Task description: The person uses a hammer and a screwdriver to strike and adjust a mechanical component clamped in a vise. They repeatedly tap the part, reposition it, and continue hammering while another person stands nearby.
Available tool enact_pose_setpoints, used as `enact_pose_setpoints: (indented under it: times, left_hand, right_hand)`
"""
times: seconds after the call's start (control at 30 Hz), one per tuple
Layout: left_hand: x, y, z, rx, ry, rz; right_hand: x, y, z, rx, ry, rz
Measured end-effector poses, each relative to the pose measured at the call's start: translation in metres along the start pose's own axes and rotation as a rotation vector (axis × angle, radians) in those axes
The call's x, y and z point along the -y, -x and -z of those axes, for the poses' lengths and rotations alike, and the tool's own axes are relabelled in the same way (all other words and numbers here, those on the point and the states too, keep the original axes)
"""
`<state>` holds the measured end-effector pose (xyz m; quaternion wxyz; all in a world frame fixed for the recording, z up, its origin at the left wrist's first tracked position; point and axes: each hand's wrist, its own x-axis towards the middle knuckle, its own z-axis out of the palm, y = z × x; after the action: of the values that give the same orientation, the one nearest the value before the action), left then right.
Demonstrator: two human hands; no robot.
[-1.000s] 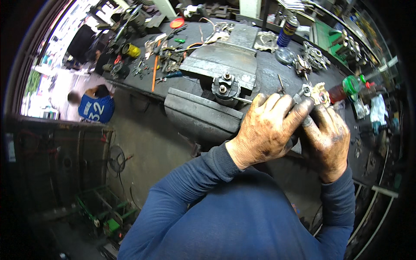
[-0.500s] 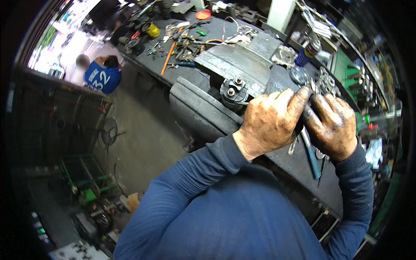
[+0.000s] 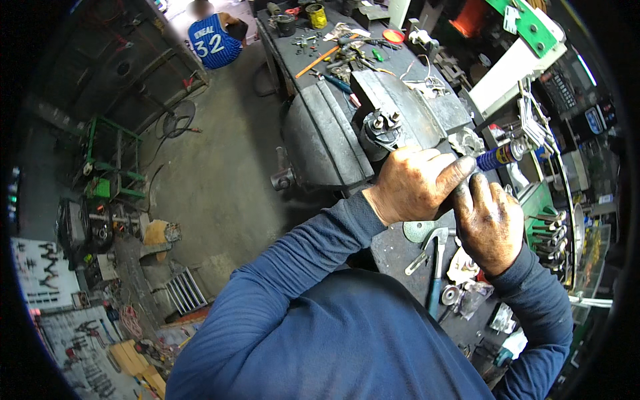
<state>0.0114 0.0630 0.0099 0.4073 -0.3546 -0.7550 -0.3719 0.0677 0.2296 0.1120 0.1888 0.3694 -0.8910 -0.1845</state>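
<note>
My left hand (image 3: 415,184) is closed, knuckles up, just right of a bench vise (image 3: 331,137). Against its fingertips, my right hand (image 3: 492,223) is closed too, its fingers blackened with grease. Whatever the two hands grip is hidden beneath them. Clamped between the vise jaws stands a dark round metal part (image 3: 380,137) with two bolt studs on top, close to my left knuckles. Below my hands, a blue-handled tool (image 3: 436,273) with a curved metal head lies on the dark workbench (image 3: 393,250).
A blue spray can (image 3: 500,158) is beyond my right hand. Hand tools, an orange rod (image 3: 317,62) and a yellow can (image 3: 316,16) are spread over the bench's far end. A person in a blue jersey (image 3: 215,41) is low at the far left. Green racks (image 3: 113,157) stand left.
The view has turned, so the vise and bench appear rotated, with more bench showing below my hands. Both hands stay closed together beside the vise.
</note>
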Motion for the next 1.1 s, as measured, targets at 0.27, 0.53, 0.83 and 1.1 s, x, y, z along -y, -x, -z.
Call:
enact_pose_setpoints:
  times: [0.27,0.53,0.83,1.1]
  left_hand:
    - [0.0,-0.002,-0.01,-0.071,-0.05,0.03]
    - [0.006,-0.014,-0.023,-0.086,-0.149,0.088]
    - [0.003,-0.005,-0.012,-0.109,-0.07,-0.008]
    - [-0.006,-0.005,-0.007,-0.08,-0.061,0.079]
  right_hand:
    - [-0.02,-0.004,-0.012,-0.044,0.048,0.124]
    - [-0.072,-0.026,-0.041,-0.087,-0.045,0.3]
    - [-0.009,-0.002,-0.02,-0.031,0.14,0.018]
    - [-0.024,-0.011,-0.009,0.015,0.174,0.173]
